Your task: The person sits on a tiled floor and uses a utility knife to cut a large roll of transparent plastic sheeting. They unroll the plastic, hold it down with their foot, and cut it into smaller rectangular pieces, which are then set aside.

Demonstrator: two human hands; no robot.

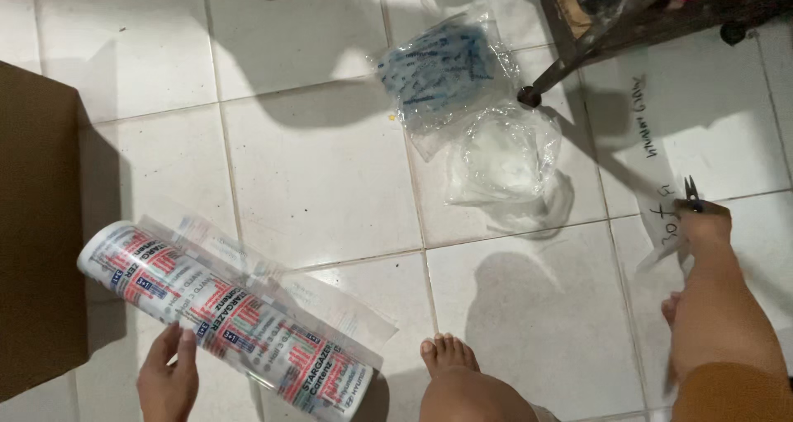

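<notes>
**Roll of printed bags in the left hand, small snips in the right**

From the head camera we look straight down at a white tiled floor [330, 182]. Our left hand [169, 381] is under the near end of a roll of clear printed bags [223, 315], fingers spread and curled against it rather than closed round it; the roll slants from the left edge toward our bare foot [450, 360], with a loose flap of plastic trailing along its upper side. Our right hand [702, 224] is closed on a small pair of dark snips [690, 192], whose tips point up and away from us, over a strip of white paper with handwriting [661, 149]. Between the hands, farther off, lie a clear bag of blue pieces [442, 71] and, just beside it, an empty crumpled clear bag [504, 158]. A brown cardboard box [37, 224] stands at the left edge, and a dark metal stand [570, 59] reaches in from the upper right.
</notes>
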